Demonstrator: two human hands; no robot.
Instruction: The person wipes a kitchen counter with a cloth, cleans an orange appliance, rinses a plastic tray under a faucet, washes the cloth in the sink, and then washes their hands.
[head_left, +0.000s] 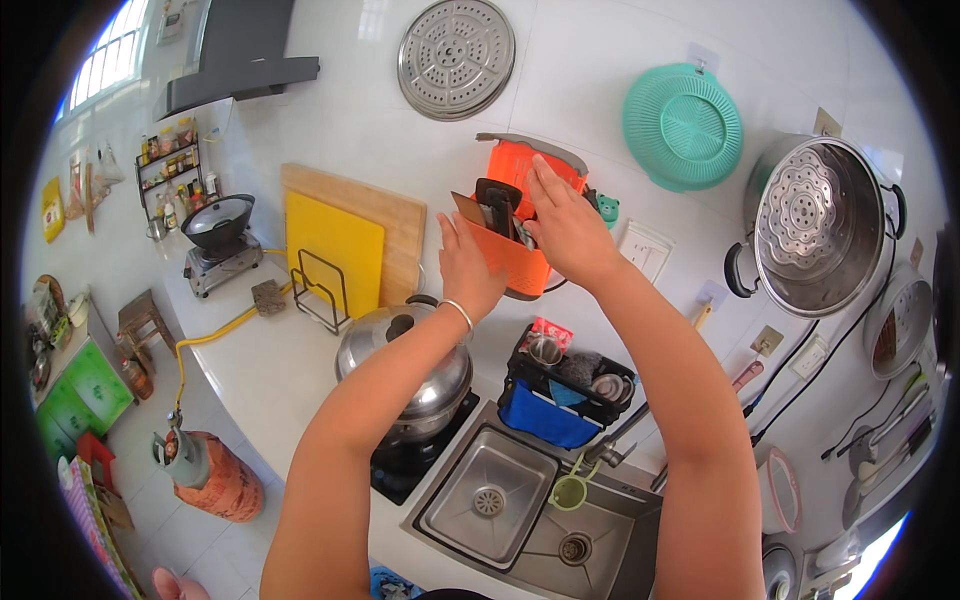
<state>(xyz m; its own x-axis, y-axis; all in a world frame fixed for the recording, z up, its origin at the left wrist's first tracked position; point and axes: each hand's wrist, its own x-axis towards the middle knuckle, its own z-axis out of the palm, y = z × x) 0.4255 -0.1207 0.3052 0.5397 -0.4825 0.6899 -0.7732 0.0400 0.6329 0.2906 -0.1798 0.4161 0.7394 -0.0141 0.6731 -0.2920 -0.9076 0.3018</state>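
Bare forearms rise from the lower edge toward an orange plastic caddy with an open top, which sits between the two hands against glossy white wall tiles. At its left side, the left hand has its fingers extended and slightly spread, a smooth pale bangle round the wrist. Across its right side lies the right hand, fingers straight and side by side (whether either palm presses the plastic, I cannot tell). Dark-handled utensils stand upright in the caddy. Below, a black-and-blue basket holds small metal cups and a dark scrubber, just beside the brushed steel sink. Left of the domed steel pot, a flat yellow board leans against a wooden one; white tile separates the caddy from the ribbed green colander.
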